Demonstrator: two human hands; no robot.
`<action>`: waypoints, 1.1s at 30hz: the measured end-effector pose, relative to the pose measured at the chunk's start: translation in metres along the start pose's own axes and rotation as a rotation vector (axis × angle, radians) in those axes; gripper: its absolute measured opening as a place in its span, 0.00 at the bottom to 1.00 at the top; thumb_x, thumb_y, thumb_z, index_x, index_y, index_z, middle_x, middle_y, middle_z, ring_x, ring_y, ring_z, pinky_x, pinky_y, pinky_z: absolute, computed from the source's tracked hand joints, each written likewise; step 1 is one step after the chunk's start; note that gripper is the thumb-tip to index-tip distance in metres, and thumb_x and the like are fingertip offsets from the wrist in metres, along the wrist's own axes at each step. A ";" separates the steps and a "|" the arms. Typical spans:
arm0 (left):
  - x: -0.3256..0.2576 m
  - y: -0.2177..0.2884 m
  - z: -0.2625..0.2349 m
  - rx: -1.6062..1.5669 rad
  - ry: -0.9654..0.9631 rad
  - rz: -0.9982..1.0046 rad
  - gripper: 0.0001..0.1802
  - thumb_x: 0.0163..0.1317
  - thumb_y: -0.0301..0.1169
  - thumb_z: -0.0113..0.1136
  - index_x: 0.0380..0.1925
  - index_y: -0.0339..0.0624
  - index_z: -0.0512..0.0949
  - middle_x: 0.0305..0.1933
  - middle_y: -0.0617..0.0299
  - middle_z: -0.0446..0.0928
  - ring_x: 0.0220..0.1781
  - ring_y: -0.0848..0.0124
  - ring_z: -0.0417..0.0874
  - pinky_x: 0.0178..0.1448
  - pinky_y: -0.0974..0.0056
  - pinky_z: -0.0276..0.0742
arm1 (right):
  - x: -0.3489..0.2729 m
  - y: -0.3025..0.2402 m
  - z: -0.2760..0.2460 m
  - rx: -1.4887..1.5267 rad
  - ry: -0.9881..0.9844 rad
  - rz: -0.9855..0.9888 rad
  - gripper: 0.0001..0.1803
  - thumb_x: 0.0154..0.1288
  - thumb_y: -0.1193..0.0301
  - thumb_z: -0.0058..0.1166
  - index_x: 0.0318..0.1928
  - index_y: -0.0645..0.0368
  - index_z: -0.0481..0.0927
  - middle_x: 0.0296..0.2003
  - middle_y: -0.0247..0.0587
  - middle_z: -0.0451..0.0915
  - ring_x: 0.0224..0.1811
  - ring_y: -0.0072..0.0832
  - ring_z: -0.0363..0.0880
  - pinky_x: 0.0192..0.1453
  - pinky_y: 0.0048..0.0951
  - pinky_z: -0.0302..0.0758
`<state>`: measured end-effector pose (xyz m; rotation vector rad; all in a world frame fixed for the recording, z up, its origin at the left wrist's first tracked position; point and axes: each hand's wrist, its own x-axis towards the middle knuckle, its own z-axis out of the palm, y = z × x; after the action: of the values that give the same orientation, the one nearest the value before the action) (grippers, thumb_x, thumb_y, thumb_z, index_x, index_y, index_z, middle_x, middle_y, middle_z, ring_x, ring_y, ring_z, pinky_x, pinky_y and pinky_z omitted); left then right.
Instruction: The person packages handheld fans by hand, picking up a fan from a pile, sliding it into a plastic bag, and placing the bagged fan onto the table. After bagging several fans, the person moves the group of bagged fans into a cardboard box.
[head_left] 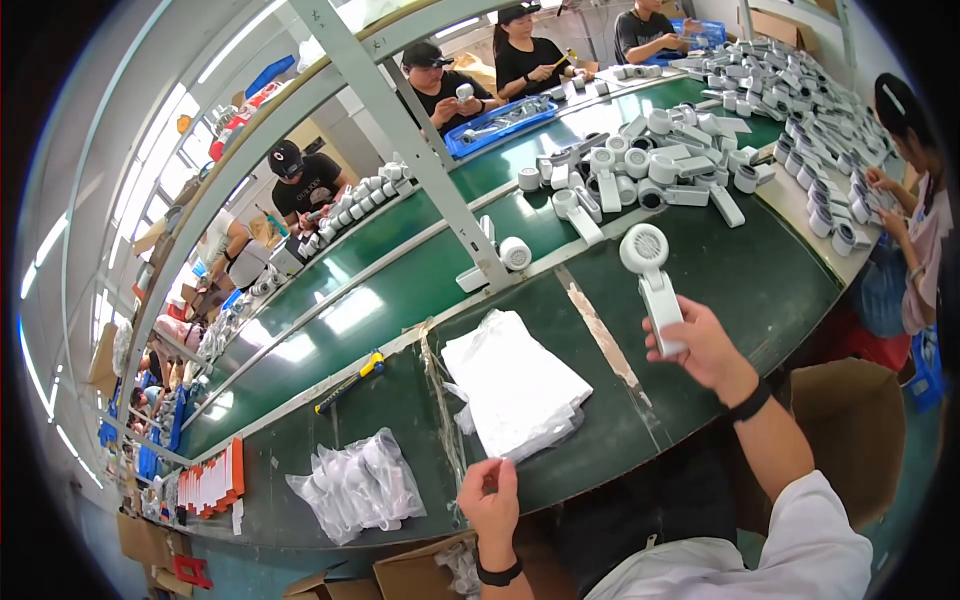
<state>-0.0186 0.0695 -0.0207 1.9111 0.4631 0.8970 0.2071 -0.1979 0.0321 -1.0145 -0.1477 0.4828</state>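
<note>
My right hand (700, 345) grips a white handheld fan (657, 300) by its handle, holding it upright above the green table with its round grille at the top. At the table's near edge, my left hand (489, 505) is closed, with thumb and fingers curled together. Its fingertips are by the near edge of a stack of white plastic bags (515, 385); what they pinch, if anything, is hidden. Left of the stack lies a clear bag of white parts (362, 485).
A pile of similar fans (650, 165) covers the far right, beyond a metal post (425, 150). A yellow-and-black tool (350, 382) and an orange box of white slips (212, 478) lie leftward. Cardboard boxes (845, 420) stand by me. Co-workers sit across and at right.
</note>
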 end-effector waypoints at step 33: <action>0.043 -0.016 0.071 0.442 -0.111 0.269 0.05 0.47 0.28 0.65 0.24 0.40 0.79 0.33 0.55 0.75 0.43 0.57 0.74 0.45 0.58 0.73 | -0.077 0.106 0.041 -0.284 -0.139 0.061 0.33 0.65 0.65 0.52 0.67 0.61 0.59 0.42 0.39 0.75 0.27 0.19 0.71 0.24 0.19 0.66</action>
<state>0.0641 0.0624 -0.0386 2.4588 0.3620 0.9054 0.0911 -0.1549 -0.0280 -1.2656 -0.3165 0.5991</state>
